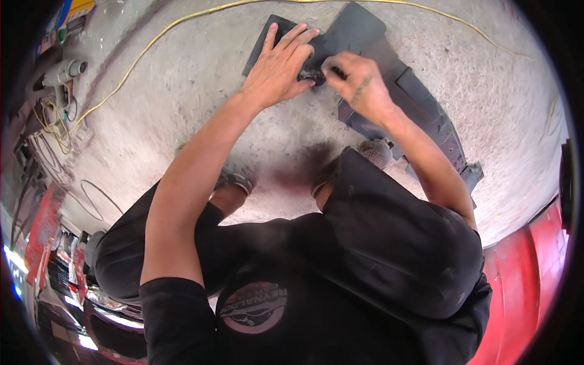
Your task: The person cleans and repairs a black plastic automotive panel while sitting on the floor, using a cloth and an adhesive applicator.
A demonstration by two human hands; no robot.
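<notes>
A long black plastic panel (359,29), shaped like a vehicle's underbody shield, lies on the concrete floor in front of me and bends away to the right. My left hand (277,70) rests flat on its left part with the fingers spread. Close beside it, my right hand (364,86) is closed, its curled fingers down at the panel by a rough, scuffed spot (313,74). Something dark shows inside the right hand's curl, but I cannot make out what it is.
A yellow cord (182,21) runs across the floor beyond the panel. At the left lies a grey heat gun (64,73) beside tangled cables (55,131). Red bodywork (520,274) stands at the lower right. My shoe (376,153) is close to the panel's near edge.
</notes>
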